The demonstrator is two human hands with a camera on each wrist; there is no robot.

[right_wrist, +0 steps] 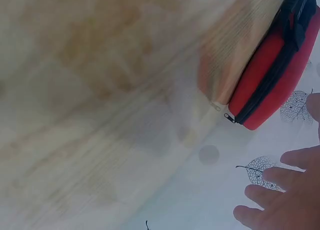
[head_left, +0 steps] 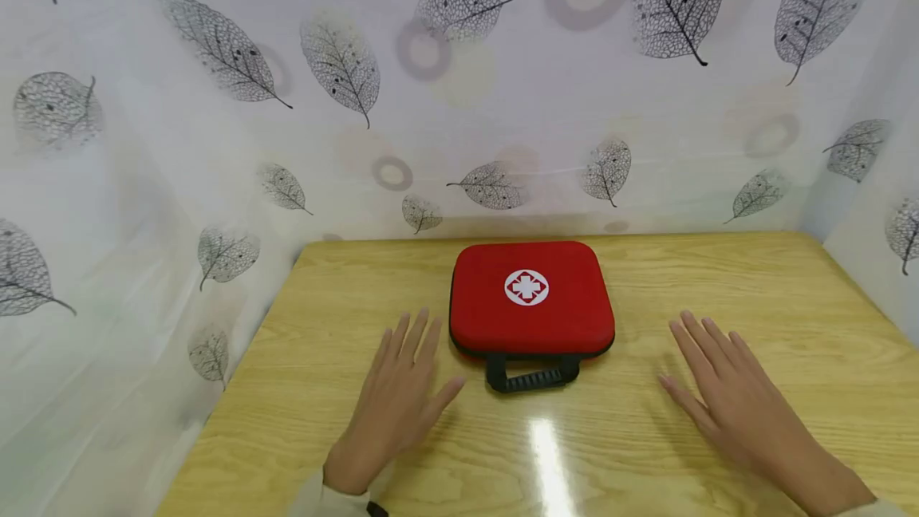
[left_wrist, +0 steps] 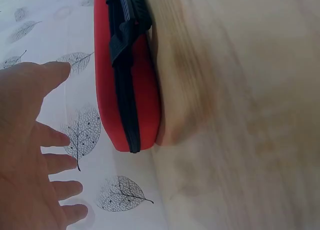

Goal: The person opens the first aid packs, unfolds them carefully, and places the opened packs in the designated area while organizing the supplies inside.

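Note:
A red first aid case (head_left: 531, 325) lies flat on the wooden table, a white cross emblem on its lid and its black handle (head_left: 533, 379) facing the person. Left of the case is the left hand (head_left: 397, 397), fingers straight and spread, holding nothing. To the right, farther from the case, the right hand (head_left: 739, 397) also has its fingers extended and holds nothing. Neither hand touches the case. In the left wrist view a black zipper band (left_wrist: 126, 99) runs along the case's side. Zipper pulls (right_wrist: 230, 118) show at its corner in the right wrist view.
The wooden table (head_left: 345, 286) has a light grain and a bright reflection near its front. Pale curtains (head_left: 531, 118) printed with dark leaves stand behind the table and along its left and right sides.

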